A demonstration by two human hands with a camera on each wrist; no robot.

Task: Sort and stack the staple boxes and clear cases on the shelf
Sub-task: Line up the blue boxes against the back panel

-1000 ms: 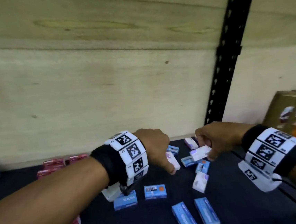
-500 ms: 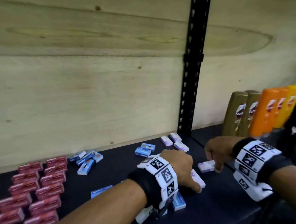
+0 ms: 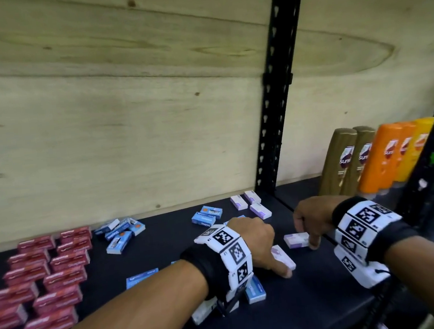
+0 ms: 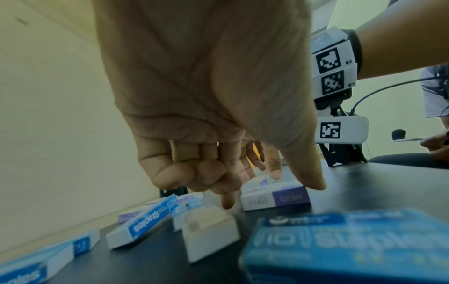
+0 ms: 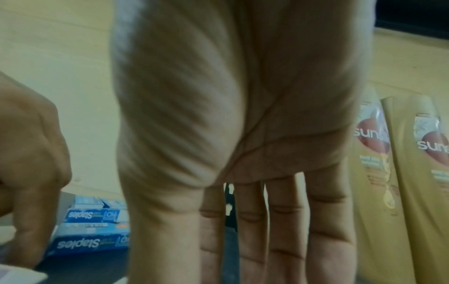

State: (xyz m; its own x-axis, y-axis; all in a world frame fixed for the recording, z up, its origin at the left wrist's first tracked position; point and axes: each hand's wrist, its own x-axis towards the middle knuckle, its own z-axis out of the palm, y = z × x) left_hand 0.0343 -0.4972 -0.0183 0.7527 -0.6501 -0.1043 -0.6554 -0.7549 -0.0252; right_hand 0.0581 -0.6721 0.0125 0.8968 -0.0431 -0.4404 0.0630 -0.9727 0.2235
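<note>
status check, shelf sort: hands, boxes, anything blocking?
Left hand fingers down at a purple-white box, grip unclear. Right hand open, fingers extended beside another purple-white box. Red boxes already in rows. Loose blue staple boxes scattered; nothing blocking.

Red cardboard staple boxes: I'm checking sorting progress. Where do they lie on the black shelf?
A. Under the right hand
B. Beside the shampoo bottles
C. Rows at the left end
C: the red cardboard staple boxes lie in rows at the left end of the black shelf.
</note>
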